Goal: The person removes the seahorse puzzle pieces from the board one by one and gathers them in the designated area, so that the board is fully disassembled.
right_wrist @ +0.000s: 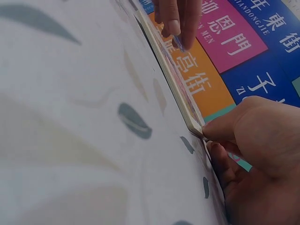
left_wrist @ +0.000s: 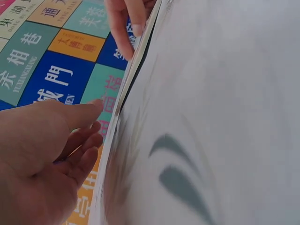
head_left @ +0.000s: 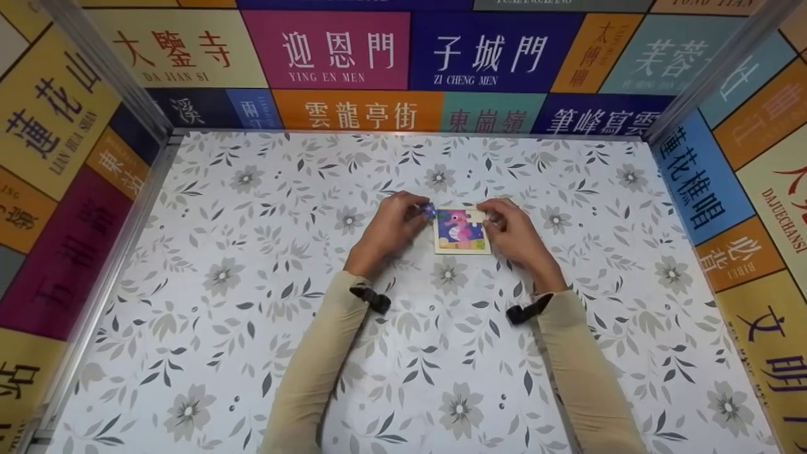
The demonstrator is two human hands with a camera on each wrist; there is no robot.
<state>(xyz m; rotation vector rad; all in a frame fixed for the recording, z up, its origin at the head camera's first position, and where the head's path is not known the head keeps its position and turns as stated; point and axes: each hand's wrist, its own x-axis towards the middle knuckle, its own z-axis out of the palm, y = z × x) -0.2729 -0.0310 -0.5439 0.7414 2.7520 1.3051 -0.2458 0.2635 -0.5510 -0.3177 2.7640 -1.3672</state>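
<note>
A small square jigsaw board [head_left: 460,243] with a pink seahorse picture lies on the patterned tabletop between both hands. Its upper right part shows bare pale wood. My left hand [head_left: 392,226] pinches a small blue-purple puzzle piece [head_left: 429,209] between thumb and fingers, just off the board's upper left corner. In the right wrist view the same piece [right_wrist: 178,43] is held a little above the board's surface. At the board's right side my right hand [head_left: 514,230] grips its edge, the thumb at a corner of the board [right_wrist: 174,84]. The left wrist view mostly hides the piece.
A white tabletop [head_left: 227,340] printed with grey flowers and leaves spreads around the board. Colourful panels with Chinese lettering [head_left: 347,50] wall in the back and both sides. Dark straps with small cameras [head_left: 372,299] sit on both wrists.
</note>
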